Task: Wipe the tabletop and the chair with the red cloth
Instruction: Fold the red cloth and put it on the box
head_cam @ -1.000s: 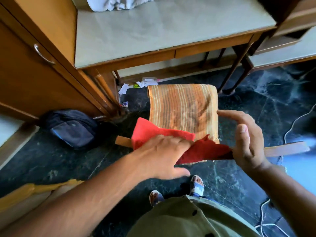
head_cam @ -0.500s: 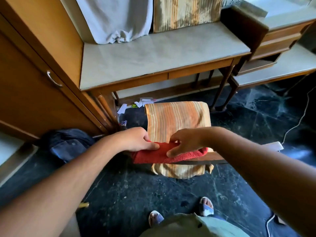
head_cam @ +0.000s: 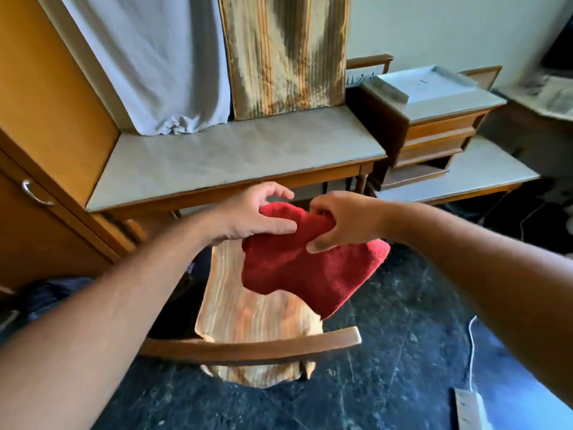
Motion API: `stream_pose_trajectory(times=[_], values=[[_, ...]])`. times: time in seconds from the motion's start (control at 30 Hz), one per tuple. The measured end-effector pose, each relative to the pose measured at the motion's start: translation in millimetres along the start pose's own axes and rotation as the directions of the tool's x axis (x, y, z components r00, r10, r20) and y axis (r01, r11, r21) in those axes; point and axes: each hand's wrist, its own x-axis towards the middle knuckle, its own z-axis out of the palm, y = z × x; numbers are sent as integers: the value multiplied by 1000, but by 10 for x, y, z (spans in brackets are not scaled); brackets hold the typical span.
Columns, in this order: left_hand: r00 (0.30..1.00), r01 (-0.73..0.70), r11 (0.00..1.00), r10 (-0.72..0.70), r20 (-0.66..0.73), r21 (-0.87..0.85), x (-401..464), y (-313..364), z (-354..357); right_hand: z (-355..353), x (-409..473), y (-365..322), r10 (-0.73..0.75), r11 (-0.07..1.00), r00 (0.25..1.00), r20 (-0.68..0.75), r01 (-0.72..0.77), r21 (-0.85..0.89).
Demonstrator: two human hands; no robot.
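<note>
**Head view: red cloth held in both hands above the chair**

Both hands held the red cloth [head_cam: 307, 271] in the air over the chair [head_cam: 248, 321], clear of its striped seat cover. The left hand [head_cam: 251, 215] pinched the cloth's upper left edge, thumb on top, fingers curled behind. The right hand [head_cam: 344, 221] bunched the upper middle in a closed grip. Most of the cloth hung below both grips, sagging toward the chair's seat. Beyond the chair stood the worktop [head_cam: 235, 159], its pale surface untouched by the cloth.

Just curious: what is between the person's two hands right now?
The head view shows the red cloth bunched between the left hand and right hand; both grip it above the chair.
</note>
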Motion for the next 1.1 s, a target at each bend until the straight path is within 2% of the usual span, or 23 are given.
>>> stream_pose_trajectory(times=[0.1, 0.2, 0.3, 0.43, 0.53, 0.6, 0.7, 0.77, 0.87, 1.0, 1.1], values=[[997, -79, 995, 79, 9, 57, 514, 371, 394, -460, -305, 576, 61, 998, 998, -33, -60, 13], [994, -107, 993, 105, 31, 60, 926, 632, 717, -835, -496, 1047, 130, 991, 991, 44, -131, 29], [988, -112, 994, 110, 111, 16, 1301, 806, 972, -1141, -556, 1431, 129, 992, 989, 76, -127, -25], [969, -76, 996, 62, 239, 50, 1833, 1017, 1145, -1429, -506, 1869, 105, 991, 994, 3, -105, -79], [946, 12, 999, 3, 324, -44, 2285, 1139, 1260, -1620, -401, 2182, 78, 994, 994, -79, -83, -69], [943, 1, 999, 16, 331, -52, 2606, 1247, 1298, -1816, -310, 2426, 57, 989, 994, -88, -68, -132], [953, -109, 993, 93, 288, 41, 3127, 1459, 1239, -2217, -145, 2828, 89, 970, 995, -40, -96, -225], [959, -172, 971, 127, 253, 164, 3528, 1662, 1132, -2545, 5, 3090, 140, 962, 990, 19, -132, -240], [966, -210, 920, 144, 213, 332, 4104, 2004, 931, -3007, 266, 3427, 183, 976, 981, 68, -173, -133], [969, -245, 845, 226, 98, 475, 4887, 2496, 658, -3551, 667, 3939, 168, 980, 985, 40, -162, -117], [951, -293, 744, 293, 101, 600, 5400, 2694, 538, -3899, 975, 4299, 124, 977, 992, -22, -126, -174]])
